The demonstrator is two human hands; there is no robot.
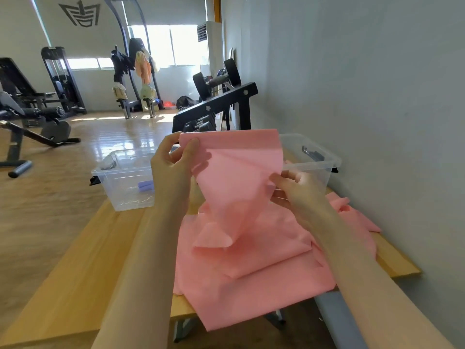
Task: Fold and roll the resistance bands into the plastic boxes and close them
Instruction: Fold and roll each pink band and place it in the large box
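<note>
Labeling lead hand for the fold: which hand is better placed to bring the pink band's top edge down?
Left, likely. The left hand pinches the pink band at its raised top corner; the right hand grips lower on its side edge.

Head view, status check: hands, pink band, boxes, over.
Left hand and right hand both pinch the thin pink resistance band, lifted, rest heaped on the wooden table. Clear plastic boxes open behind; a rolled purple band in one. Nothing blocking.
</note>
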